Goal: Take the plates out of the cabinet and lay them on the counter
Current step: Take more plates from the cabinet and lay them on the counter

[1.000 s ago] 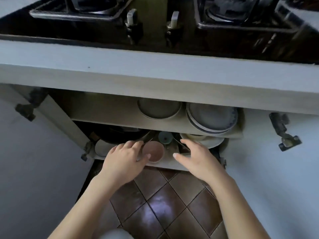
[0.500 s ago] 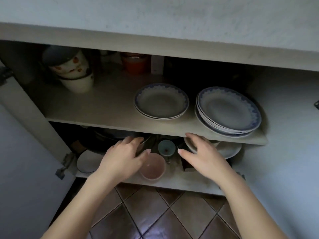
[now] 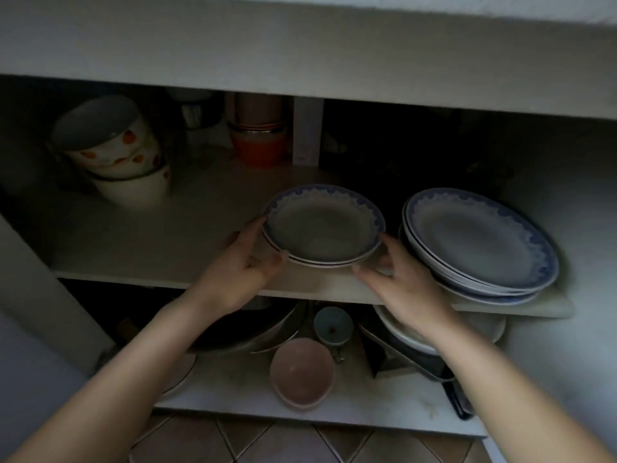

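Note:
A small stack of blue-rimmed plates [image 3: 322,228] sits on the upper cabinet shelf [image 3: 150,248]. My left hand [image 3: 243,267] grips its left edge, thumb at the front rim. My right hand [image 3: 400,284] holds its right front edge with curled fingers. A larger stack of blue-rimmed plates [image 3: 480,243] lies just to the right on the same shelf. The underside of the counter [image 3: 300,45] spans the top of the view.
Stacked spotted bowls [image 3: 113,152] stand at the shelf's back left, an orange container [image 3: 258,142] behind the plates. On the lower shelf are a pink bowl [image 3: 300,375], a small blue cup [image 3: 332,325], dark pans and more plates [image 3: 444,332]. Tiled floor below.
Both hands rose from the lower shelf to the upper shelf and took hold of the small plate stack. The view moved closer into the cabinet.

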The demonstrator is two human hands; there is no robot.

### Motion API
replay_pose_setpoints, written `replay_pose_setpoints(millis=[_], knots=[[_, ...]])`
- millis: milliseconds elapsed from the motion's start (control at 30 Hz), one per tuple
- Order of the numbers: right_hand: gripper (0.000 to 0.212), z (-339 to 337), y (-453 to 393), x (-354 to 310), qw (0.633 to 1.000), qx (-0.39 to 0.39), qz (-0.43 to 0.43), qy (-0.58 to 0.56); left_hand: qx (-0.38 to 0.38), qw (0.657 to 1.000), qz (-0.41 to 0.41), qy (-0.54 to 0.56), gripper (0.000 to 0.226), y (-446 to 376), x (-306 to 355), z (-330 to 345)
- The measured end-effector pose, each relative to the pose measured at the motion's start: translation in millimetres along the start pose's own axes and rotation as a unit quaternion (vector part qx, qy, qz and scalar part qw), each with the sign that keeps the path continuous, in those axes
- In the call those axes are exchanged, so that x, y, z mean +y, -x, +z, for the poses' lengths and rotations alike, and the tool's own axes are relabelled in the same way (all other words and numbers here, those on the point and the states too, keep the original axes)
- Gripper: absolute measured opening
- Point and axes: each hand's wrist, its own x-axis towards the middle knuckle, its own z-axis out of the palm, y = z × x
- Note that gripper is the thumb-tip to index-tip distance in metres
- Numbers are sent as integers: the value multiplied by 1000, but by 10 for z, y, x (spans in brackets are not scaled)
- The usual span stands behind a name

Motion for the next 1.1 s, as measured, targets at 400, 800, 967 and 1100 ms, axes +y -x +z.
replay_pose_setpoints(millis=[400, 800, 967, 1100], knots=[[76, 144, -457, -59, 998, 9, 53, -28, -16, 981, -74, 178, 48, -683, -193, 81], [37, 183, -569, -41, 988, 1, 89, -123, 0, 982, -100, 160, 62, -705, -161, 159], [38, 197, -504, -84, 990, 17, 95, -107, 35, 974, -115, 190, 62, -622, -64, 174], [34, 183, -384, -114, 990, 28, 77, -112, 61, 978, -103, 170, 61, -538, -16, 107]])
